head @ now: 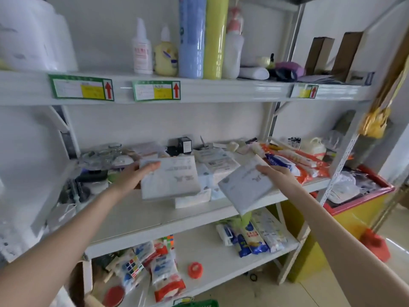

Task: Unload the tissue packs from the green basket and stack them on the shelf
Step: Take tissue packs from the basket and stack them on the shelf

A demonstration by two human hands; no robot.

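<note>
My left hand [135,175] grips the left edge of a white tissue pack [171,178], which it holds flat over the middle shelf [141,216] and above other tissue packs [208,167] lying there. My right hand [277,176] holds a second white tissue pack [243,187], tilted, over the front edge of the same shelf. A sliver of the green basket [199,303] shows at the bottom edge of the view.
Bottles and rolls [192,41] stand on the top shelf. Glass jars [110,151] and dark items sit left of the packs, red-and-white packets [296,162] to the right. The bottom shelf holds puzzle cubes [132,265] and packets. A red and yellow chest [358,202] stands at right.
</note>
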